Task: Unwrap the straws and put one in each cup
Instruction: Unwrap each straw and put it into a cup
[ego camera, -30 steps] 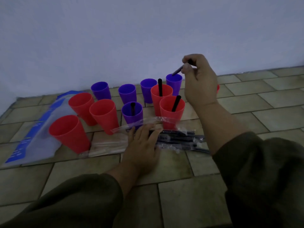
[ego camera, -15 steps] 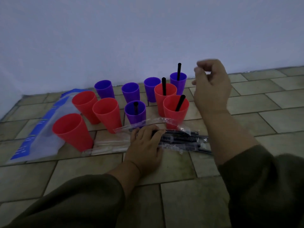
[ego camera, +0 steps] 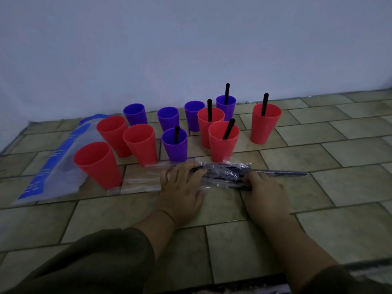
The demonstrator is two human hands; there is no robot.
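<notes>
The bundle of wrapped straws (ego camera: 224, 174) lies flat on the tiled floor (ego camera: 339, 187), just in front of the front red cup (ego camera: 222, 145), the one with a leaning black straw in it. The left hand (ego camera: 182, 194) rests on the bundle's end left of that cup, fingers (ego camera: 186, 169) straight and slightly spread, pressing down. The right hand (ego camera: 266, 195) sits in front and to the right of the cup, fingertips bent onto the film. In this dim light I cannot tell whether they pinch a straw or only touch the wrap.

The straws are probably very light and fairly stiff, easy to kink if bent. The clear film looks thin, crinkly and slippery, likely to slide on the tiles unless pinned. One straw end (ego camera: 292, 172) pokes out to the right of the cup. That bare end seems the best place to pinch and draw a straw out lengthwise.
</notes>
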